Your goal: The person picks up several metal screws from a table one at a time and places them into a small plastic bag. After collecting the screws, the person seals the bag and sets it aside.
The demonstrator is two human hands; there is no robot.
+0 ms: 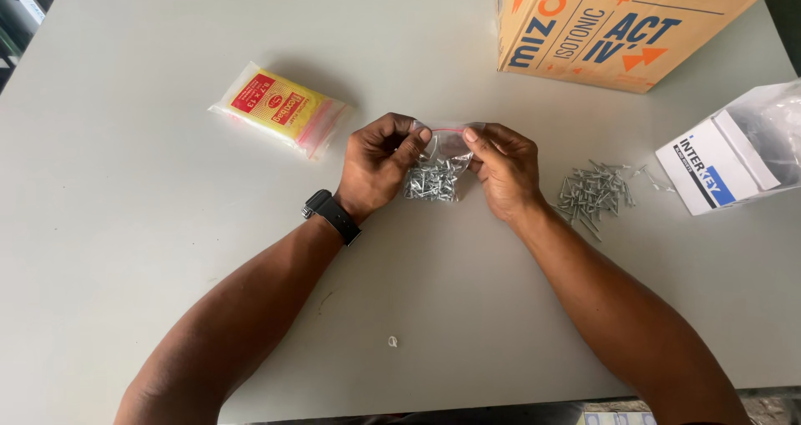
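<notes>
Left hand (380, 168), right hand (502, 168) pinch nail bag (438, 162).

Small bag (438, 162): at the middle of the bench (125, 250), held up between the left hand (377, 168) and the right hand (503, 171), with screws inside it.
Left hand: touching the bag's left side; a wristwatch (332, 215) sits on its wrist.
Right hand: touching the bag's right side.
Loose screws (594, 193): on the bench just right of the right hand.
Small box (724, 160): at the right edge, right of the loose screws.
Carton (613, 25): far right, behind the loose screws.
Pack of bags (279, 108): far left of the hands, lying on the bench.
Small scrap (392, 341): near, between the two forearms.
</notes>
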